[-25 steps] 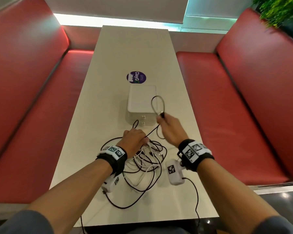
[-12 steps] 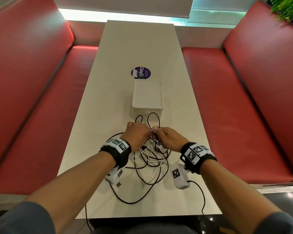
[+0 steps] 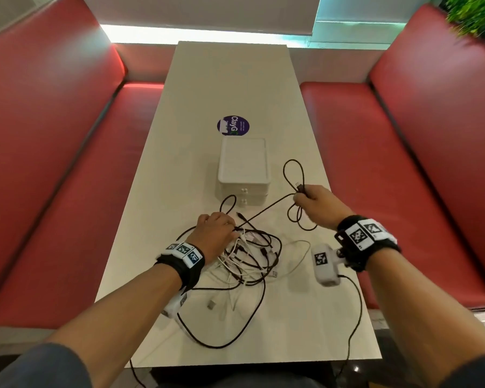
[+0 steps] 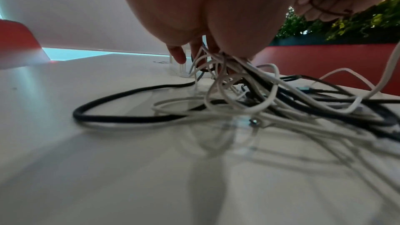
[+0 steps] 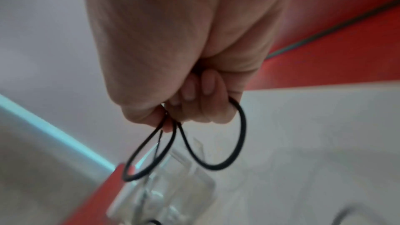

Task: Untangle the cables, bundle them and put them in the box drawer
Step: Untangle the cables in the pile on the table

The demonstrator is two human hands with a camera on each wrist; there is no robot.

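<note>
A tangle of black and white cables [image 3: 249, 256] [image 4: 249, 102] lies on the white table [image 3: 179, 177] near its front. My left hand [image 3: 216, 233] [image 4: 207, 52] presses down on the tangle's far left, fingers curled into the cables. My right hand [image 3: 311, 198] [image 5: 186, 109] is raised to the right of the white drawer box [image 3: 244, 169] and grips a thin black cable [image 3: 293, 175] [image 5: 216, 143] folded into loops. One strand runs taut from that hand down to the tangle. The box's drawers look closed.
A round purple sticker [image 3: 233, 125] lies beyond the box. Red bench seats [image 3: 67, 191] [image 3: 389, 177] flank the table on both sides. A loose white connector [image 3: 212, 303] lies in front of the tangle. Green plants [image 3: 473, 15] show at the top right.
My right hand has pulled away from the tangle, up and to the right, drawing the black cable out with looped coils in its grip. The left hand has stayed on the tangle.
</note>
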